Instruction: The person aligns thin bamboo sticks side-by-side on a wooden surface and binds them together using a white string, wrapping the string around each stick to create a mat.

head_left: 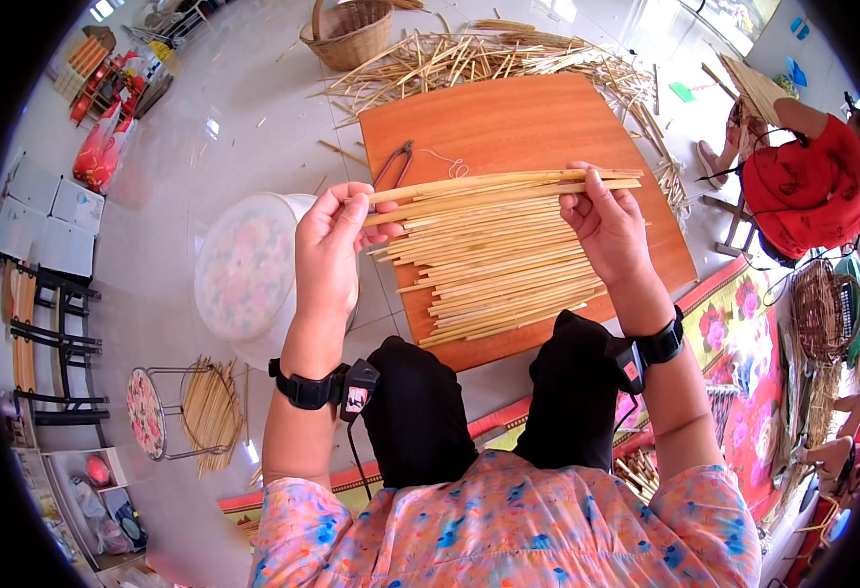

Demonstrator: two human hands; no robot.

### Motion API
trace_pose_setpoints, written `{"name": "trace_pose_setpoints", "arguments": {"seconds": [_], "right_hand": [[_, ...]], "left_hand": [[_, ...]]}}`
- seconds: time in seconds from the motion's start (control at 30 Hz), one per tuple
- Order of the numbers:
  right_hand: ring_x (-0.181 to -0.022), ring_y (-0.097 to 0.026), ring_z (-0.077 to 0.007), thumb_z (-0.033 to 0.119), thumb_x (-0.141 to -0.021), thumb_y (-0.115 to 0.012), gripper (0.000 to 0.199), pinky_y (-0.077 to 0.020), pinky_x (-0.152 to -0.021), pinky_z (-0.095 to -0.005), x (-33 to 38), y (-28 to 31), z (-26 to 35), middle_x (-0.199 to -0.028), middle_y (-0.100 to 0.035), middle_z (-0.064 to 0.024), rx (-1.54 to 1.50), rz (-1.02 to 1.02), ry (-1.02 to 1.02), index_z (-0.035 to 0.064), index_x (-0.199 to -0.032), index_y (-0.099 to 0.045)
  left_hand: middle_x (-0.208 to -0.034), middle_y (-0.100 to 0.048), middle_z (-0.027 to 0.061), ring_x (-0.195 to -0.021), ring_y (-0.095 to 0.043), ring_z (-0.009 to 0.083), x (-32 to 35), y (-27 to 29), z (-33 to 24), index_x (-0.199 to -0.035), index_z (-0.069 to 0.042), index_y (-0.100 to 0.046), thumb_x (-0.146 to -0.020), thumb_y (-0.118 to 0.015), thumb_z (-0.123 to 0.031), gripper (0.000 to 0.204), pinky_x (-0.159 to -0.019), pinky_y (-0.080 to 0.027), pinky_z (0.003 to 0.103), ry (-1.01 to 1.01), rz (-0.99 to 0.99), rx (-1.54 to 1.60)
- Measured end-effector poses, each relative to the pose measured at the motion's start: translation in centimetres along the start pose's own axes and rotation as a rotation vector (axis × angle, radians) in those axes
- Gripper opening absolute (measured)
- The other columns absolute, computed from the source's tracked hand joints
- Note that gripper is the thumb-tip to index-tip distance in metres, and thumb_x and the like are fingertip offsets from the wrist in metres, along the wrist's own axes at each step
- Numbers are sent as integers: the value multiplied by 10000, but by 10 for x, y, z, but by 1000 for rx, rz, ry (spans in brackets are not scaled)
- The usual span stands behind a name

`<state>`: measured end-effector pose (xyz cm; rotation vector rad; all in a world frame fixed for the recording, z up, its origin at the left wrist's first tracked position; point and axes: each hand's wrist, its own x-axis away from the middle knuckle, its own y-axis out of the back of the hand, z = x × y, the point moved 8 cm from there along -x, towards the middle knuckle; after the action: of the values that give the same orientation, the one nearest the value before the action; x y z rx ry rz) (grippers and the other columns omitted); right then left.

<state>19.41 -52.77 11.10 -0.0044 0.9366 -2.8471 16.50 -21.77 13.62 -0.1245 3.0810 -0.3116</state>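
Observation:
My left hand pinches the left end of a pale bamboo strip, and my right hand grips the same strip near its right end. The strip is held level just above a row of several bamboo strips laid side by side on an orange-brown wooden board. Black wrist straps sit on both forearms. A pair of dark pliers and a bit of thin cord lie on the board's far left corner.
A loose heap of bamboo strips and a woven basket lie beyond the board. A round floral stool stands to my left, another with strips at lower left. A person in red sits at the right, by baskets.

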Motion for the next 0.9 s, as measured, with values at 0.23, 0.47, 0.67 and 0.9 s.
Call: {"name": "trace_pose_setpoints", "arguments": {"seconds": [0.23,0.47,0.67,0.9], "right_hand": [[-857,-685,-160,193,-1041,-563,251,-574,-816,-298,-2,10,-2,-952,-682,-66,-63,-15,-7,-11,-1173,-628],[-848,-686,-169,177,-1039,-540,251,-579,-802,-301,-4,23,-4,-940,-685,-79,-113,19,-10,-22,-1160,-634],[-814,-686,-167,180,-1044,-526,240,-584,-773,-297,-4,26,-6,-919,-683,-77,-120,28,-28,-10,-1134,-641],[-804,-691,-154,165,-1041,-535,179,-591,-764,-282,-3,29,-5,-911,-676,-64,-118,36,-32,19,-1098,-620]], "left_hand": [[-940,-715,116,-741,-697,164,4,-1,4,-1140,-21,-628,-1023,-583,-181,203,-714,-552,286,0,65,-51],[-937,-716,110,-749,-695,150,3,-3,10,-1143,7,-648,-999,-624,-161,223,-729,-568,282,107,132,-16],[-914,-717,100,-738,-693,140,0,-5,15,-1111,1,-663,-984,-658,-179,220,-720,-570,273,145,163,-21],[-830,-709,70,-637,-668,105,-1,-5,15,-1030,-22,-678,-988,-667,-242,224,-631,-553,235,128,137,-58]]}}
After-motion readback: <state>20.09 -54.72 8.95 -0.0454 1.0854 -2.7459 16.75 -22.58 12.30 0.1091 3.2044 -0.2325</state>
